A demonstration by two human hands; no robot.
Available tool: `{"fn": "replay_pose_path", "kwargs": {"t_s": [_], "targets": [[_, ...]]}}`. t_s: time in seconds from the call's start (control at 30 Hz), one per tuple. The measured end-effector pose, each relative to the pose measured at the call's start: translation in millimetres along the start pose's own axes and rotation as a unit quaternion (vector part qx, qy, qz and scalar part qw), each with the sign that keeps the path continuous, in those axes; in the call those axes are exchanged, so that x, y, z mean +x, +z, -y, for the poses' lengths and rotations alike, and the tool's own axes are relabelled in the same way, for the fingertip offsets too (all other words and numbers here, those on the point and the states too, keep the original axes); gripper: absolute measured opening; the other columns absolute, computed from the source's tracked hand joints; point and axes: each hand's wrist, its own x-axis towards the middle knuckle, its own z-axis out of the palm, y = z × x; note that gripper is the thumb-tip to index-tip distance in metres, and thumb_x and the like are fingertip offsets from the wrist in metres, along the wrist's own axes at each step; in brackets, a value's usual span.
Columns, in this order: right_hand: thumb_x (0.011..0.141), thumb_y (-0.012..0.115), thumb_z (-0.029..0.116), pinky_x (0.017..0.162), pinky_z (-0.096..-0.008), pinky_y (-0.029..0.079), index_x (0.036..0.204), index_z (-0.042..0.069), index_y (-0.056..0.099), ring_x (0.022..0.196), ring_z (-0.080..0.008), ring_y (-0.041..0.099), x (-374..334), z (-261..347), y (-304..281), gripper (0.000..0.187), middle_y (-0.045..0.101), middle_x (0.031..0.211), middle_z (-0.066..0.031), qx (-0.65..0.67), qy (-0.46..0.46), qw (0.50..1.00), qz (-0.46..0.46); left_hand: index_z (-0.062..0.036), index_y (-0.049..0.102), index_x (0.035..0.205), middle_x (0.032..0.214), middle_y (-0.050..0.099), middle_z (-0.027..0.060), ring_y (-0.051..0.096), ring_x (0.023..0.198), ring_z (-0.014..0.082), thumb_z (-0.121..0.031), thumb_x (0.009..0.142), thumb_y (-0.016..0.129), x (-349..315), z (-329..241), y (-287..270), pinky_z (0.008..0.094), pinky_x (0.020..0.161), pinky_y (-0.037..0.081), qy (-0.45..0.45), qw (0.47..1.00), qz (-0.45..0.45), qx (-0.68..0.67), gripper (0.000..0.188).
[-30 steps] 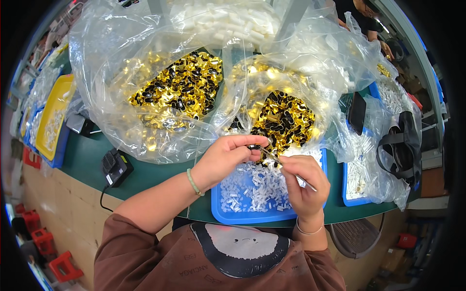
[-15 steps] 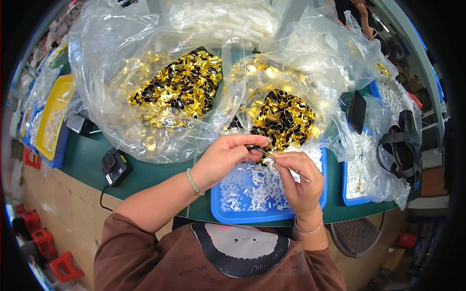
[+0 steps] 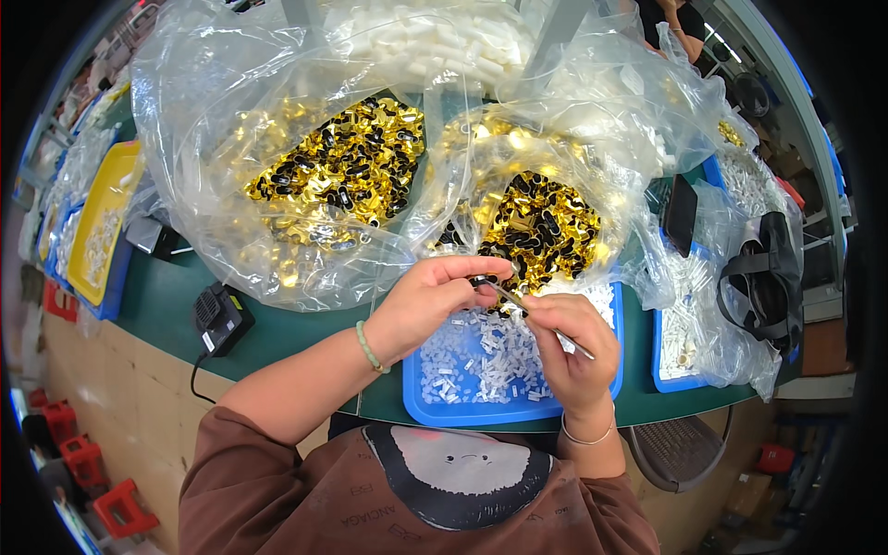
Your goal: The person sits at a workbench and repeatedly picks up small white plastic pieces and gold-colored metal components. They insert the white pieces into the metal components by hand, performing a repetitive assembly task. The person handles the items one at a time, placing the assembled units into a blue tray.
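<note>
Green bench (image 3: 268, 335) over a tiled floor (image 3: 129, 398); blue tray (image 3: 481, 415) at the bench's near edge, taken as reference for all positions.

Small black part (image 3: 482, 280): above the tray's far left area, pinched between thumb and fingers of the left hand (image 3: 421, 301). Fine detail of the part too small to read. Right hand (image 3: 578, 351), above the tray's right side, closed around metal tweezers (image 3: 511, 297), tip pointing at the part; contact cannot be told.

In the tray: loose white pieces (image 3: 490, 356). Just beyond the tray: heap of gold-and-black parts (image 3: 541, 227) in clear plastic. Beyond and left of the tray: second gold-and-black heap (image 3: 351, 166) in a clear plastic bag (image 3: 199, 176). Left of the tray: black device (image 3: 222, 319) with cable. Right of the tray: second blue tray (image 3: 680, 385) with white strips (image 3: 683, 319), then a dark bag (image 3: 772, 287). Far left of the tray: yellow tray (image 3: 83, 248).
</note>
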Motion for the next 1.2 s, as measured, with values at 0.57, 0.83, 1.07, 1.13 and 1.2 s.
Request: {"fn": "replay_pose_path", "kwargs": {"t_s": [0.57, 0.83, 1.07, 1.13, 1.2], "targets": [[0.075, 0.073, -0.009, 0.071, -0.0322, 0.055, 0.094, 0.001, 0.064, 0.083, -0.0267, 0.069, -0.1, 0.4, 2.3, 0.023, 0.071, 0.093, -0.0133, 0.003, 0.019, 1.0, -0.001, 0.0033, 0.056, 0.129, 0.127, 0.061, 0.009, 0.061, 0.104, 0.0127, 0.007, 0.084, 0.044, -1.5, -2.7, 1.4, 0.0306, 0.099, 0.049, 0.0, 1.0, 0.008, 0.001, 0.046], [0.075, 0.073, -0.009, 0.071, -0.0319, 0.055, 0.093, 0.001, 0.064, 0.082, -0.0262, 0.069, -0.5, -0.6, 3.7, 0.022, 0.071, 0.092, -0.0132, -0.005, 0.025, 1.0, -0.003, 0.0026, 0.056, 0.129, 0.126, 0.061, 0.0083, 0.06, 0.104, 0.0114, 0.006, 0.085, 0.046, -1.0, -2.6, -0.1, 0.029, 0.097, 0.049, -0.003, 1.0, 0.015, -0.003, 0.045], [0.091, 0.056, -0.004, 0.091, -0.0398, 0.049, 0.102, 0.0, 0.05, 0.097, -0.0271, 0.061, -7.1, -6.4, -7.3, 0.013, 0.061, 0.1, -0.0174, 0.139, 0.028, 0.97, -0.195, 0.0041, 0.05, 0.134, 0.128, 0.059, 0.0108, 0.061, 0.102, 0.0134, -0.001, 0.09, 0.054, -6.5, -41.5, -14.4, 0.0254, 0.092, 0.051, 0.137, 0.981, 0.077, -0.11, 0.044], [0.095, 0.051, 0.0, 0.089, -0.0392, 0.05, 0.102, 0.0, 0.05, 0.096, -0.0266, 0.062, -2.8, -10.4, -2.9, 0.008, 0.059, 0.102, -0.0163, 0.159, 0.033, 0.962, -0.22, 0.0061, 0.048, 0.134, 0.128, 0.058, 0.0124, 0.062, 0.102, 0.0153, -0.002, 0.091, 0.053, -14.7, -71.4, -16.7, 0.0263, 0.09, 0.052, 0.157, 0.912, 0.035, -0.377, 0.043], [0.095, 0.05, 0.0, 0.082, -0.0362, 0.051, 0.102, 0.0, 0.053, 0.091, -0.0243, 0.063, -4.8, -9.8, -3.6, 0.008, 0.059, 0.1, -0.0151, 0.147, 0.084, 0.969, -0.182, 0.0062, 0.049, 0.132, 0.128, 0.058, 0.013, 0.062, 0.102, 0.0167, -0.003, 0.092, 0.053, -15.9, -79.2, -18.2, 0.0283, 0.087, 0.053, 0.135, 0.859, 0.036, -0.493, 0.04]]}}
